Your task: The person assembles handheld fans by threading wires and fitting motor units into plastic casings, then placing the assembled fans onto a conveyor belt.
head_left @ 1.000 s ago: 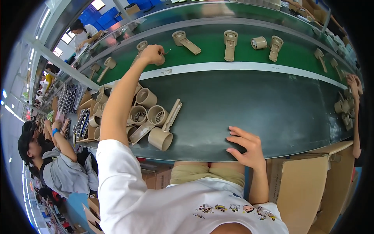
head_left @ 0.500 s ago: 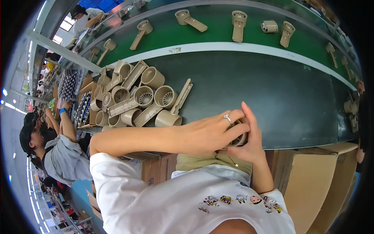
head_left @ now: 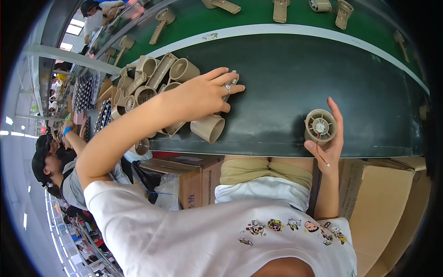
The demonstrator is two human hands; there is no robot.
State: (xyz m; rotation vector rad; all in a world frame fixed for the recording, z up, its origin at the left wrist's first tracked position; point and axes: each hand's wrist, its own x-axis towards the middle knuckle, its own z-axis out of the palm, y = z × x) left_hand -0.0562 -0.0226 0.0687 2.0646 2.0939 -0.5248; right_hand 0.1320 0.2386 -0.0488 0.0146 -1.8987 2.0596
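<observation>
- The left hand (head_left: 200, 94), over by the right hand half a second ago, now rests spread on the pile of tan plastic housings (head_left: 161, 83) on the dark bench (head_left: 286, 78); its grip looks loose, touching a housing, not clearly closed on it.
- The right hand (head_left: 328, 143) now holds the round fan part (head_left: 320, 126) alone at the bench's near edge, fingers curled around it; a handover looks done.
- More tan parts lie on the green belt (head_left: 258, 18) beyond.

One head-worn fisheye view looks steeply down from above the person's own shoulders; it faces the dark worktable (head_left: 295, 83) close below, with the green conveyor belt (head_left: 258, 18) beyond it; straight edges bend near the rim.
</observation>
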